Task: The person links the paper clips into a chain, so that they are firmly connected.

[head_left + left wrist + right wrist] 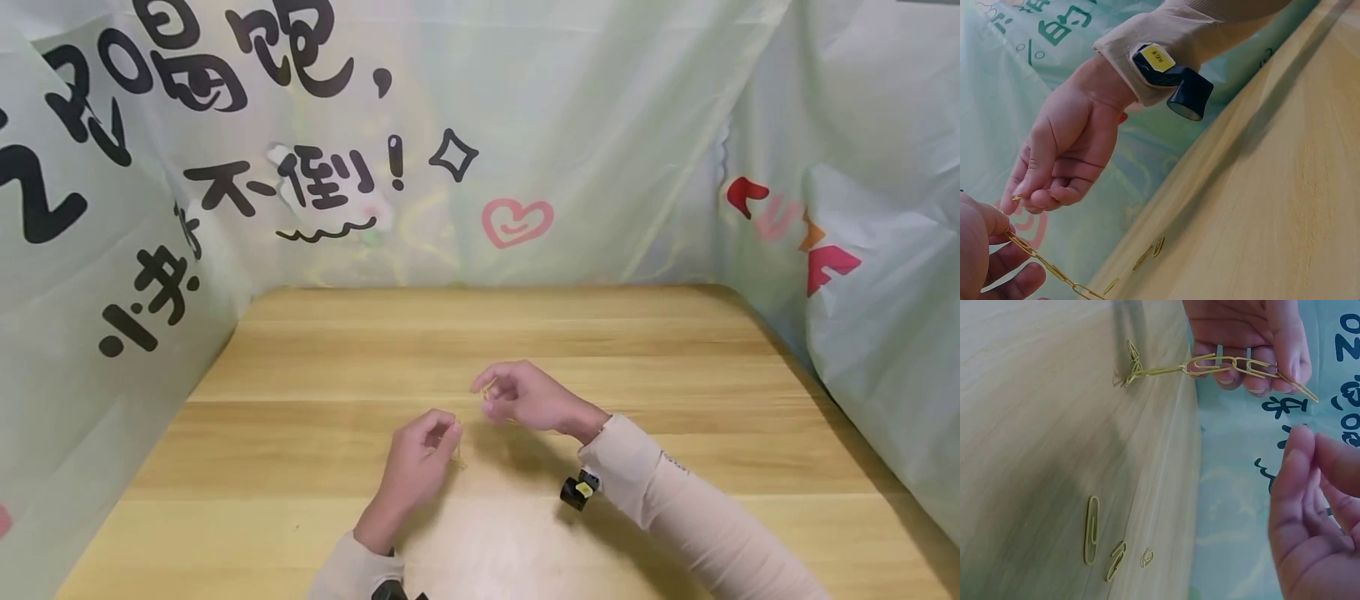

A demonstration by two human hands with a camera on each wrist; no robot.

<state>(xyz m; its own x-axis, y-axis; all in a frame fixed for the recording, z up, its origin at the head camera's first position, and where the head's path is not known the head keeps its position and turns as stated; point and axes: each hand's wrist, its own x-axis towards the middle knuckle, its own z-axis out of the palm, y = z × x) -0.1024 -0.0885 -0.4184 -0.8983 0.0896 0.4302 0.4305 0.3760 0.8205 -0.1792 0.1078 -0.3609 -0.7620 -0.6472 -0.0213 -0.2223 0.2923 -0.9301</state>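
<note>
My left hand [416,458] pinches one end of a chain of linked gold paper clips [1210,364] between thumb and fingers. The chain hangs down from it, and its low end lies bunched on the table in the right wrist view. Just ahead and to the right, my right hand [528,396] has thumb and fingertips together on a single gold paper clip [1016,198]. Only a bit of that clip shows in the left wrist view; the right wrist view hides it behind the fingers. A small gap separates the two hands.
Several loose paper clips [1091,531] lie on the wooden table [300,350] below my right hand. Pale printed sheeting [600,125] surrounds the table's back and sides. A black wrist camera [579,490] sits at my right cuff.
</note>
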